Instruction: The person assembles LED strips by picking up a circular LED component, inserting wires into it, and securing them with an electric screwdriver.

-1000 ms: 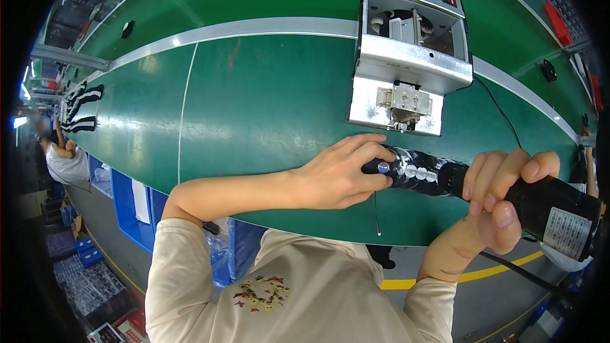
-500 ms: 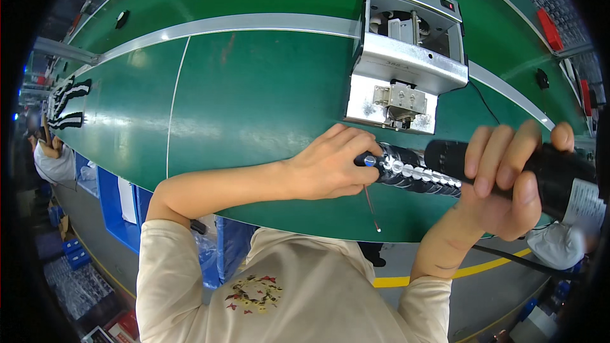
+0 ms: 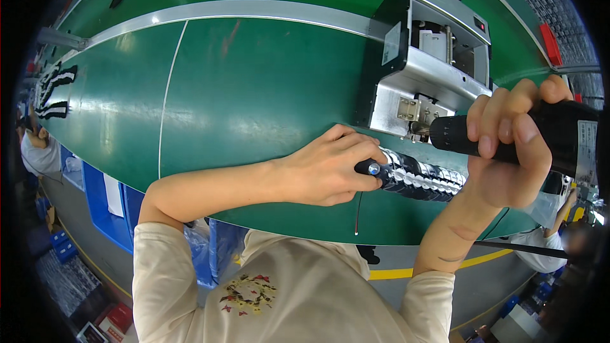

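My left hand (image 3: 337, 168) is closed around the near-left end of a long stack of black ribbed parts (image 3: 422, 181) with shiny silver-white pieces along its top. A pale blue round spot shows on a black part at my fingers. From under that hand hangs a thin red-and-dark wire (image 3: 358, 216) with a small end piece. My right hand (image 3: 508, 143) grips a black electric screwdriver (image 3: 457, 134), held level, its nose pointing left. The screwdriver's front end is beside the brass-coloured block of a silver metal screw feeder (image 3: 438, 76); whether they touch I cannot tell.
The green table (image 3: 254, 76) curves around me, with a metal rail (image 3: 254, 7) along its far side. Black-and-white striped strips (image 3: 57, 92) lie at the far left. Blue bins (image 3: 101, 197) stand below the left edge. Other people sit at both sides. A dark cable runs at right.
My right hand has raised the screwdriver up and away, bringing its nose to the feeder's front. My left hand stays on the stack. The whole view has shifted slightly.
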`<state>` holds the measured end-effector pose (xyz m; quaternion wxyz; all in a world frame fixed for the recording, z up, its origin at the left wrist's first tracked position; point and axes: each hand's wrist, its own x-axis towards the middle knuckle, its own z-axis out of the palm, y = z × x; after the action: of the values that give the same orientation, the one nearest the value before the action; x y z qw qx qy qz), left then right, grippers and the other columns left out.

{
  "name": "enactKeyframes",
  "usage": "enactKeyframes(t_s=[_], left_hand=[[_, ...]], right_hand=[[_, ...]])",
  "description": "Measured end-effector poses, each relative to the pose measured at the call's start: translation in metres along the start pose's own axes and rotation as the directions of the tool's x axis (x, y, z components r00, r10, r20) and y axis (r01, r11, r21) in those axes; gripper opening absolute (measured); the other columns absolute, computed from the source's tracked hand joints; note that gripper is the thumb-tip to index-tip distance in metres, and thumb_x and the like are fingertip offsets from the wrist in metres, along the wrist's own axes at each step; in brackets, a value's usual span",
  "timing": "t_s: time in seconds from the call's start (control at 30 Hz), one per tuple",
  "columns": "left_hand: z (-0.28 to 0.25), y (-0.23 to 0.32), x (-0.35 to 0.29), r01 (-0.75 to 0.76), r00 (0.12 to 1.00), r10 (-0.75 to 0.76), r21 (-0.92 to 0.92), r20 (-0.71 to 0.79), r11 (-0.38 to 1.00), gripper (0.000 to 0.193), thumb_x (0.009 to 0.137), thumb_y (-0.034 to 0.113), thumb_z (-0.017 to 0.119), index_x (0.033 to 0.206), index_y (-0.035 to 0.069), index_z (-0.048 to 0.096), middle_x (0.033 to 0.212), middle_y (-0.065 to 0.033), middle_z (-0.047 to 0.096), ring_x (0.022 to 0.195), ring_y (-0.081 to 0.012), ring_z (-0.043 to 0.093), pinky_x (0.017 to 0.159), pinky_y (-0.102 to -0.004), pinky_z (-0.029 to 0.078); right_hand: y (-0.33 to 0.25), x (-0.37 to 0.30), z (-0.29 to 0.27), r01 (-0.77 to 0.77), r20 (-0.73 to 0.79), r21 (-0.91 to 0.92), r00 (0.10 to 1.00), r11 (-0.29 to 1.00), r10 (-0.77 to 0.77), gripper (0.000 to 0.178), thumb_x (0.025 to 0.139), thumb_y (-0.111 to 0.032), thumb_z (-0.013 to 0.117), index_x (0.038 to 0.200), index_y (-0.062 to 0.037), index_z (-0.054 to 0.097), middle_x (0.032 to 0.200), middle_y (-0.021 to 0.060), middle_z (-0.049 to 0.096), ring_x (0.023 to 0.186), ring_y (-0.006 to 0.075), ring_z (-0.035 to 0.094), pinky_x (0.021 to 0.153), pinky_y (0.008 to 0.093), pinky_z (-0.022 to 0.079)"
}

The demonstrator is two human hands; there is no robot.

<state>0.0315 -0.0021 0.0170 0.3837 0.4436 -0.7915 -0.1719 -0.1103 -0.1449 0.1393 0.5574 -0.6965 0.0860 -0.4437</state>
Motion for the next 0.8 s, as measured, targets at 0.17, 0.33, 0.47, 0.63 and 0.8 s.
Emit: enactKeyframes(t_s=[0.17,0.33,0.47,0.63,0.8], left_hand=[[-0.001,-0.002,-0.002,0.001,0.999,0.000,-0.008,0.033,1.000,0.036,0.061,0.011,0.076,0.095,0.017,0.068,0.113,-0.0054,0.053,0.112,-0.0274,0.053,0.090,-0.0409,0.039],[0.006,-0.002,-0.002,0.004,1.000,-0.004,-0.003,0.009,1.000,0.029,0.066,0.013,0.073,0.095,0.017,0.068,0.113,-0.0054,0.054,0.113,-0.0264,0.052,0.092,-0.0404,0.038],[0.008,-0.002,-0.008,0.019,1.000,-0.019,0.071,0.008,0.997,0.021,0.074,0.015,0.066,0.095,0.018,0.068,0.112,-0.0050,0.056,0.114,-0.0252,0.051,0.095,-0.0403,0.038],[0.007,-0.001,-0.009,0.025,0.999,-0.024,0.052,-0.021,0.998,0.020,0.075,0.015,0.064,0.095,0.017,0.068,0.112,-0.0053,0.056,0.114,-0.0258,0.051,0.097,-0.0413,0.037],[0.006,0.000,-0.009,0.032,0.999,-0.032,0.047,-0.010,0.998,0.020,0.076,0.016,0.064,0.095,0.017,0.068,0.112,-0.0064,0.056,0.114,-0.0273,0.051,0.097,-0.0424,0.037]], right_hand=[[0.000,0.009,-0.002,-0.124,0.079,0.062,0.990,0.990,0.119,0.031,0.077,-0.011,0.050,0.106,-0.0059,0.043,0.065,0.0026,0.039,0.046,0.0099,0.037,0.049,0.0284,0.036],[-0.006,-0.010,-0.001,-0.028,0.075,0.218,0.997,0.975,0.012,0.032,0.077,-0.008,0.054,0.108,-0.0084,0.044,0.063,0.0000,0.039,0.046,0.0090,0.038,0.050,0.0271,0.037],[-0.013,-0.037,0.004,-0.026,-0.010,0.194,1.000,0.981,0.029,0.038,0.082,-0.007,0.061,0.112,-0.0112,0.037,0.061,0.0024,0.048,0.045,0.0149,0.046,0.047,0.0312,0.041],[-0.005,-0.047,0.017,-0.010,-0.034,0.209,0.999,0.978,0.017,0.037,0.079,-0.002,0.061,0.106,-0.0095,0.037,0.059,0.0020,0.047,0.040,0.0126,0.046,0.041,0.0300,0.042],[-0.001,-0.049,0.018,-0.047,-0.034,0.195,0.998,0.980,0.055,0.038,0.078,0.000,0.060,0.106,-0.0091,0.037,0.059,0.0045,0.047,0.043,0.0155,0.048,0.044,0.0326,0.044]])
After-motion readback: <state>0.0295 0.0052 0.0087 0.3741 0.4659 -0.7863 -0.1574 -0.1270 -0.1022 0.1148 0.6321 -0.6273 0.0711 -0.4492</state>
